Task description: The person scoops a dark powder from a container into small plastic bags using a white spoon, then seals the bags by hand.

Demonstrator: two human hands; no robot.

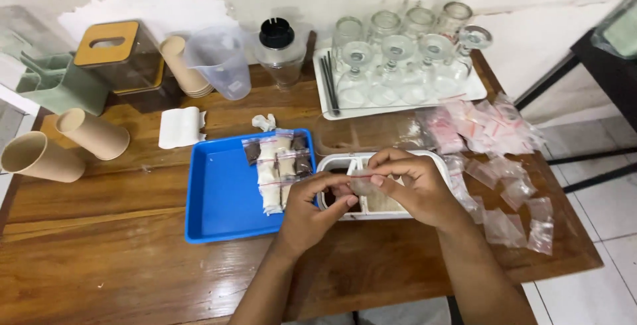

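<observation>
**Bench stock at the pouch-sealing station, left to right**

- Far left edge: two tan paper cups (63,144) lying on their sides, mouths toward the table's left edge, close enough to roll off if nudged. Behind them a green holder (50,82) and a dark box with a wooden slotted lid (113,56).
- Back left: a stack of tan cups (182,66), a clear plastic measuring jug (219,59), a black-capped shaker (279,49), a folded white tissue (180,127).
- Centre: blue tray (222,195), its left part bare, filled pouches (279,169) laid in a column along its right side.
- Left hand (312,209): fingers curled, thumb and forefinger pinching one end of a small clear zip pouch (365,182).
- Right hand (411,189): fingertips pressed on the pouch's other end. The pouch sits in the air, just above the white divided container (371,195).
- Handling note, as a judgement: keeping the pouch level and over the container should let any spill drop back in; pressing along the strip from one end seems best.
- Back right: white tray (405,96) of upturned glasses (405,53), black straws (328,82) at its left.
- Right: loose empty pouches (497,139) spread to the table's right edge, some near falling.
- Open room: bare wooden table (113,258) at front left; the blue tray's free half is the nearest landing spot.
</observation>
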